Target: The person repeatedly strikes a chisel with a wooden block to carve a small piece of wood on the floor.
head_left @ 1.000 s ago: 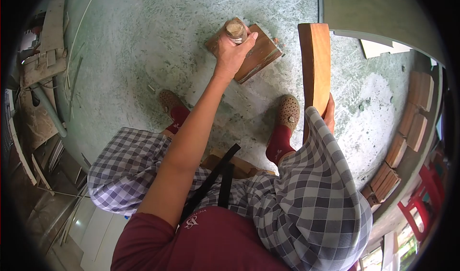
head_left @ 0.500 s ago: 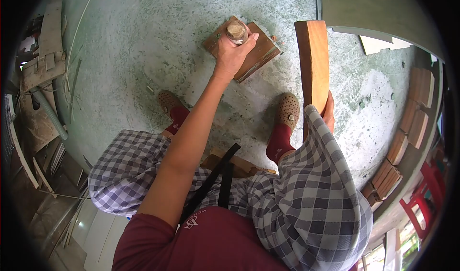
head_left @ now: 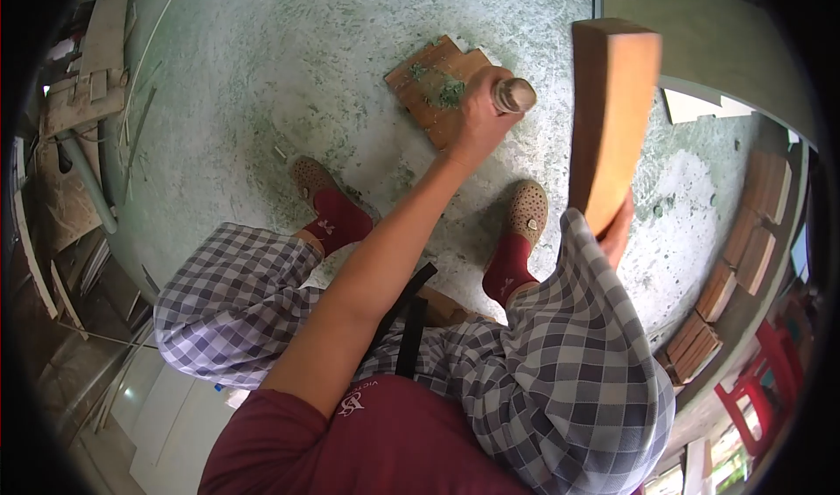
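Observation:
My left hand [head_left: 484, 115] is wrapped round a short cylindrical object [head_left: 514, 95], whose round pale end faces up; its lower part is hidden. Just left of it, a brown wooden board [head_left: 437, 115] lies on the floor with green crumbs [head_left: 449, 92] on top. At the right, my right hand [head_left: 619, 226] grips the lower part of a long, slightly curved wooden piece [head_left: 612, 119], which stands up beside my knee. Checkered cloth hides part of that hand and the lower end of the piece.
Wooden blocks [head_left: 754, 259] line the right wall near a red plastic chair [head_left: 759, 390]. Boards and scraps [head_left: 83, 101] lean at the left. My feet, in brown clogs [head_left: 528, 208], rest on the mottled floor [head_left: 262, 75]. White pieces [head_left: 700, 106] lie at the upper right.
My left hand has moved right with the cylindrical object, uncovering the board and its green crumbs. The long wooden piece has shifted right and tilted, its top now nearer the camera.

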### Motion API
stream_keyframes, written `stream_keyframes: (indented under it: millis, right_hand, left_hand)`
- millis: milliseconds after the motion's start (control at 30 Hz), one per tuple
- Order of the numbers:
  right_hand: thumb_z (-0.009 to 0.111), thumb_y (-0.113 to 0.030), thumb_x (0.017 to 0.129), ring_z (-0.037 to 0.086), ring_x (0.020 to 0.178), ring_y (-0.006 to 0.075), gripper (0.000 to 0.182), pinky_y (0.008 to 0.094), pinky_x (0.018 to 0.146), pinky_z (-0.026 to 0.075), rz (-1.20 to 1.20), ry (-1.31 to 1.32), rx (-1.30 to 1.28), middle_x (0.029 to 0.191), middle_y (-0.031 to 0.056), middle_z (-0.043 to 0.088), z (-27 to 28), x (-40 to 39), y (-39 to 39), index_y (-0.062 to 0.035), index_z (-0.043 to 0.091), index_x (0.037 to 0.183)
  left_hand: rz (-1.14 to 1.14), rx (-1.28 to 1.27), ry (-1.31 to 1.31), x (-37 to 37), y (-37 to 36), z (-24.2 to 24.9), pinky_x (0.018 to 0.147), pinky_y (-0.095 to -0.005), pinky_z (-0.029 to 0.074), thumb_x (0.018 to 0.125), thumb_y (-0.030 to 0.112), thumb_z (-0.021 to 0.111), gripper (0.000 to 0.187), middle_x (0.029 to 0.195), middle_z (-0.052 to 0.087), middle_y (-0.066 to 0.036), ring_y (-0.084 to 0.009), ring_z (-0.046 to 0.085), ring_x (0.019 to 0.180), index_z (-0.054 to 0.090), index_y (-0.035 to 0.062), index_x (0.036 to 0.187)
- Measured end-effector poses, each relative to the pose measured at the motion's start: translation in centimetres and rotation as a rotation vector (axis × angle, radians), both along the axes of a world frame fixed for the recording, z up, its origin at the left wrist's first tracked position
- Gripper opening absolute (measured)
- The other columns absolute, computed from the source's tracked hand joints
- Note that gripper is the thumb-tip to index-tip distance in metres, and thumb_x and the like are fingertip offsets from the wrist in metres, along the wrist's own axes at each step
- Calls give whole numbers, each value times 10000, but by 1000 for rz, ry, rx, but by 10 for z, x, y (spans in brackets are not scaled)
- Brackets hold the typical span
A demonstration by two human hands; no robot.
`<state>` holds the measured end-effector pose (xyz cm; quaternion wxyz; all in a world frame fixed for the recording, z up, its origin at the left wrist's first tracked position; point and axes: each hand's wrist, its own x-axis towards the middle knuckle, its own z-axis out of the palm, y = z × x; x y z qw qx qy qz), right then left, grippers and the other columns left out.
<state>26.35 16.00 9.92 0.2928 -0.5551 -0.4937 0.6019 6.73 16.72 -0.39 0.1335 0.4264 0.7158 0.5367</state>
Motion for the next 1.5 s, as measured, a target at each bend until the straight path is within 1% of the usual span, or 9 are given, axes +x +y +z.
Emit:
stream_keyframes:
  millis: [100, 400, 733, 867, 967, 1200, 1267, 1433, 1500]
  right_hand:
    - [878, -357, 593, 538, 1091, 246, 1090, 368, 937, 425, 141, -21, 504, 1214, 175, 508, -19, 15, 2, 33, 237, 1383]
    - [655, -135, 790, 619, 857, 193, 572, 281, 764, 513, 51, -206, 90, 995, 166, 613, -20, 10, 6, -89, 438, 1318]
    - [644, 25, 695, 480, 1117, 246, 822, 326, 982, 364, 517, -281, 346, 1188, 141, 512, -29, -1, 18, -90, 271, 1418]
    - [721, -312, 735, 574, 889, 271, 887, 352, 786, 502, 167, -137, 101, 1103, 203, 545, -46, 33, 38, -102, 203, 1424]
    - [741, -529, 692, 560, 819, 283, 954, 345, 780, 486, 145, 143, 684, 946, 166, 537, 7, -9, 22, -68, 249, 1367]
    - [665, -223, 767, 586, 1002, 291, 715, 329, 887, 457, 511, -370, 720, 1119, 175, 584, -45, 0, 25, -104, 343, 1393]
    - [634, -160, 827, 579, 896, 205, 487, 305, 795, 494, 78, -315, 498, 1074, 108, 589, -43, 6, 22, -70, 478, 1279]
    - [695, -376, 797, 622, 640, 240, 577, 278, 620, 548, 569, 199, 844, 760, 166, 628, -12, 1, 47, 18, 478, 1159]
    - [749, -315, 693, 570, 944, 305, 792, 386, 789, 516, 580, -206, 794, 1039, 209, 569, -61, 10, 33, 3, 349, 1298]
  left_hand:
    - [-125, 40, -89, 1, -1, -3, 788, -395, 450, 655, 31, 740, 389, 922, 545, -114, -319, 539, 902, 506, 59, 965]
    - [-69, 41, -113, -3, -5, -6, 797, -403, 445, 636, 28, 736, 393, 915, 548, -123, -320, 544, 900, 504, 53, 953]
    - [-9, 114, -71, -10, 2, -1, 773, -410, 448, 639, 5, 724, 364, 886, 569, -128, -333, 551, 896, 521, 52, 937]
    - [-66, 80, -138, -10, -1, 0, 765, -418, 441, 646, 18, 720, 340, 858, 556, -127, -336, 544, 878, 516, 63, 914]
    - [-85, 116, -111, -3, -2, -1, 758, -421, 432, 649, 43, 723, 341, 847, 553, -108, -328, 533, 852, 512, 72, 915]
    - [-83, 165, -14, -2, 3, -9, 770, -439, 448, 612, 35, 731, 375, 877, 582, -106, -340, 562, 880, 528, 90, 922]
    - [-66, 65, -74, 3, -2, -3, 763, -439, 451, 619, 53, 727, 347, 882, 587, -104, -336, 562, 881, 530, 92, 903]
    - [-116, 87, -87, 5, 0, -8, 794, -428, 454, 643, 97, 749, 363, 897, 587, -93, -326, 548, 922, 555, 99, 949]
    - [-87, 91, -112, 4, 0, -7, 772, -430, 443, 647, 71, 711, 303, 869, 588, -91, -325, 561, 891, 533, 104, 891]
